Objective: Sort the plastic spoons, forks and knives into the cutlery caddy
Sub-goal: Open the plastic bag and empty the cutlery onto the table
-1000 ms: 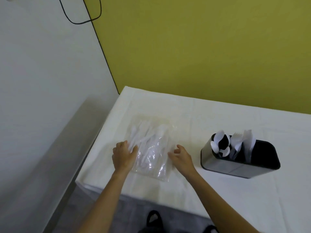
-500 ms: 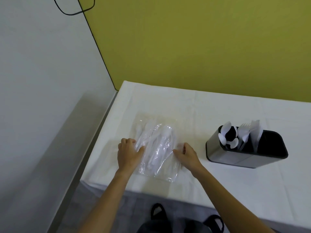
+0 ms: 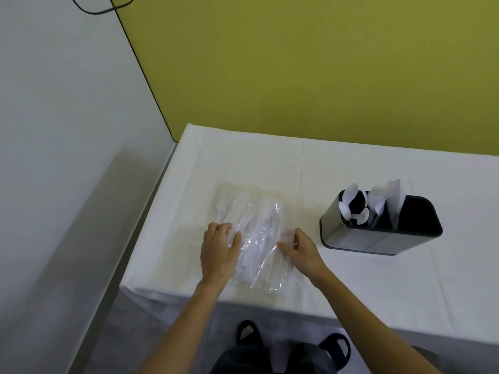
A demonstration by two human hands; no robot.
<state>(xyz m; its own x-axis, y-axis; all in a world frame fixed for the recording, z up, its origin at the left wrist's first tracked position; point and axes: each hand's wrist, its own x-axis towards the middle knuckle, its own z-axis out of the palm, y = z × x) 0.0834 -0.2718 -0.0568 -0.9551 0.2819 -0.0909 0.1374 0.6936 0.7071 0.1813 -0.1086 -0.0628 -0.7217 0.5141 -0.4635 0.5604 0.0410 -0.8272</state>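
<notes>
A clear plastic bag [image 3: 256, 238] of loose white plastic cutlery lay flat on the white-clothed table [image 3: 351, 287], close to its near edge. Its long axis ran away from the person toward the yellow wall, and the pieces inside lay roughly along that line. The bag sat directly between the two hands. The left hand [image 3: 219, 251] was on its left border, fingers bent and thumb laid toward the film. The right hand [image 3: 302, 251] was at its right border, thumb and fingers closed on the plastic. Both appeared to be grasping the bag's sides, though the film blurred the fingertips, so how firm the left hand's hold was could not be read.

The dark rectangular cutlery caddy [image 3: 378, 238] stood upright to the right of the bag and apart from it, on the far side of the right hand, which made that hand the nearer one. It already held white spoons [image 3: 349, 203] at its left end, then white forks [image 3: 378, 197], then white knives [image 3: 394, 194]. Its right end showed only dark.

Judging from this, the bag had yet to be opened. Once a piece came free it would have to travel rightward and be turned from lying flat to standing on end, a reach better suited to the right hand while the left steadied the bag.
</notes>
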